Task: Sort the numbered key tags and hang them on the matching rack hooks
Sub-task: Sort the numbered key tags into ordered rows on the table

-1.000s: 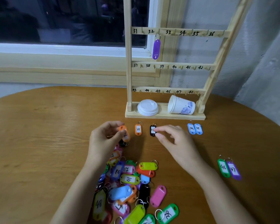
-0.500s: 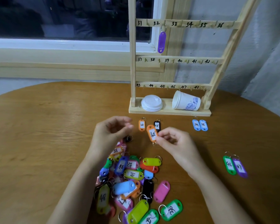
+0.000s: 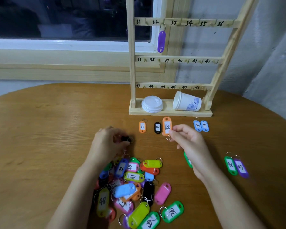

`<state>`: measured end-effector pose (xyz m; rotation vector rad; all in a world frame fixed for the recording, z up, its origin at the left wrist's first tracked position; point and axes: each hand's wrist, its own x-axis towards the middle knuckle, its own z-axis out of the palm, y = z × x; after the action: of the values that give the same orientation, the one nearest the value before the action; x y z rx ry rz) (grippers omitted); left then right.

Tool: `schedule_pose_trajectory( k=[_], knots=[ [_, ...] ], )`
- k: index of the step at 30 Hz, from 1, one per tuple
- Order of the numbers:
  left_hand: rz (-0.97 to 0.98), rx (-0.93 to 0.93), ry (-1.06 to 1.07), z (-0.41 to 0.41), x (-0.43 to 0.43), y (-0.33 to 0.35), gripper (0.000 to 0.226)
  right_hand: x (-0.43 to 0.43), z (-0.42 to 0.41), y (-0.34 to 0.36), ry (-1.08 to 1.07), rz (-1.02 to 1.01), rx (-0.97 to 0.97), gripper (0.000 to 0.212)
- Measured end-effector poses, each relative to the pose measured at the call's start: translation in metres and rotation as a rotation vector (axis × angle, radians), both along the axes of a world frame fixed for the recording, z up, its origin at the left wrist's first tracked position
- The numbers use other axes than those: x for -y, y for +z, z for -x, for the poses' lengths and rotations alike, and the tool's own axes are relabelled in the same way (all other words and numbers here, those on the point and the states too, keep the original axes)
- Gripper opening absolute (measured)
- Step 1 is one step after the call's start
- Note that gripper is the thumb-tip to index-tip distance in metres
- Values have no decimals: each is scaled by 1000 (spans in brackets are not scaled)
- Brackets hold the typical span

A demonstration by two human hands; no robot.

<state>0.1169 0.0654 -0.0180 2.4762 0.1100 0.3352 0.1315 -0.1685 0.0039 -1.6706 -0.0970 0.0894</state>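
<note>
Hard to make out the small dark tag (image 3: 126,139) gripped in the curled fingers of the left hand (image 3: 109,142) above the heap of tags (image 3: 134,184) on the surface (image 3: 40,129), only a black edge and ring showing; half covered by the right wrist, a green tag (image 3: 187,160). Pinched at its ring end by the right hand (image 3: 188,142), the orange tag (image 3: 166,126), digits inverted, just right of the black 28 tag (image 3: 157,127), before the rack (image 3: 172,60). Now upright and further right than half a second ago, then tilted and lower.
</note>
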Motion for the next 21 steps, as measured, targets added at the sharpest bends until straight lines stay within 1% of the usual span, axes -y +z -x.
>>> schedule_pose_trajectory(
  k=[5, 12, 15, 18, 20, 21],
  knots=[
    [20, 14, -39, 0, 4, -2, 14, -1, 1, 1, 85, 8, -21, 7],
    [-14, 16, -85, -2, 8, -4, 18, -1, 2, 2, 93, -6, -16, 8],
    [-28, 3, -106, -2, 9, -6, 13, -1, 1, 1, 74, -17, -9, 7],
    [-27, 18, -128, -2, 8, -5, 13, 2, -1, 2, 14, -48, 8, 6],
    [30, 63, -118, -2, 10, -2, 12, 8, -3, 4, -35, -68, 24, 8],
    [96, 75, -97, -2, 11, 0, 9, 11, -4, 5, -57, -77, 32, 9]
  ],
)
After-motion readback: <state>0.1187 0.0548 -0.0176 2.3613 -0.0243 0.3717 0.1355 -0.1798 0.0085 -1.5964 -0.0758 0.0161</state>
